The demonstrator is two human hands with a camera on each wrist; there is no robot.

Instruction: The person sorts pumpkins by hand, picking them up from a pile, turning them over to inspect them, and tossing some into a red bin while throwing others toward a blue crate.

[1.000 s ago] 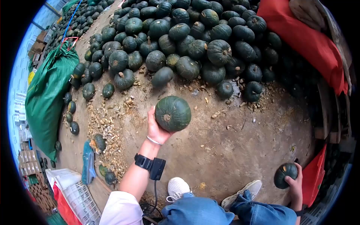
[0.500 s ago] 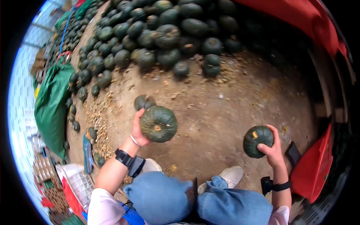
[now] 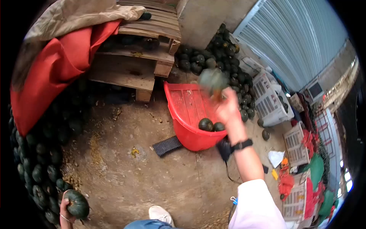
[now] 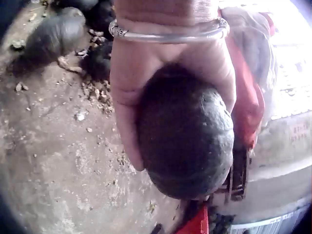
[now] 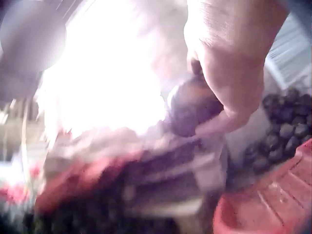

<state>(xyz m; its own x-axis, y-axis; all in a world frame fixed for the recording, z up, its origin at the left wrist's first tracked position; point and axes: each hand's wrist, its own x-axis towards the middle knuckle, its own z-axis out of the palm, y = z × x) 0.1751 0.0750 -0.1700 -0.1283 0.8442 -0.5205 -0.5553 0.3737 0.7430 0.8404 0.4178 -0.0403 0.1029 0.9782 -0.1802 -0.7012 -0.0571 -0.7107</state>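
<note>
The right hand [image 3: 228, 108] grips a motion-blurred pumpkin [image 3: 212, 81], seen against the far rim of a red tub [image 3: 198, 141] on the floor [image 3: 126, 168]. Two dark green pumpkins [image 3: 206, 124] lie inside the tub, by its near wall. The left hand [image 3: 65, 210] has thumb and fingers round another green pumpkin [image 3: 77, 204], near the floor's left edge, beside a pumpkin heap [image 3: 38, 171]. A black mat [image 3: 167, 146] lies beside the tub. Farther out stand wooden pallets [image 3: 129, 72] and a white crate [image 3: 267, 95].
</note>
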